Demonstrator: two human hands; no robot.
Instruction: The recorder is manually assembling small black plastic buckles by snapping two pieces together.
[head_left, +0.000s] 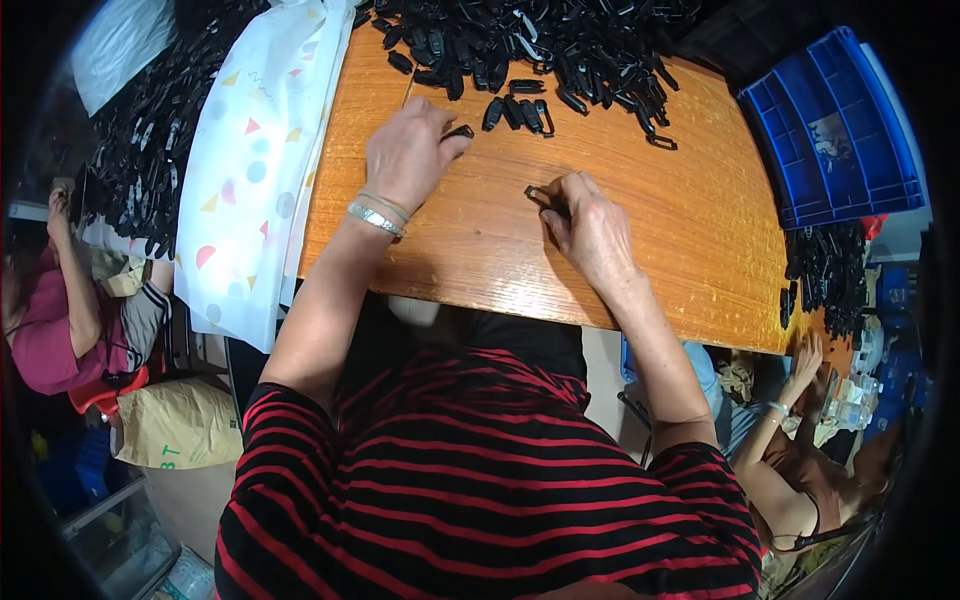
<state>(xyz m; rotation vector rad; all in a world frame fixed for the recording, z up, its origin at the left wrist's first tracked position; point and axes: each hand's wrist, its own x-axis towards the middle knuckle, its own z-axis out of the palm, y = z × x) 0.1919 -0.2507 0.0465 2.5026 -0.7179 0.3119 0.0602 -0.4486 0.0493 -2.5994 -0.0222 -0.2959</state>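
Left of the left hand, a sack shows green letters, apparently

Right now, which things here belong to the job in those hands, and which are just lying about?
Apparently in use:
small dark piece, in the left hand
dark frame piece, in the right hand
heap of black pieces
wooden table, beneath the heap

Apparently just lying about:
patterned plastic sheet, at the table's left
blue crate, on the right
paper sack, lower left
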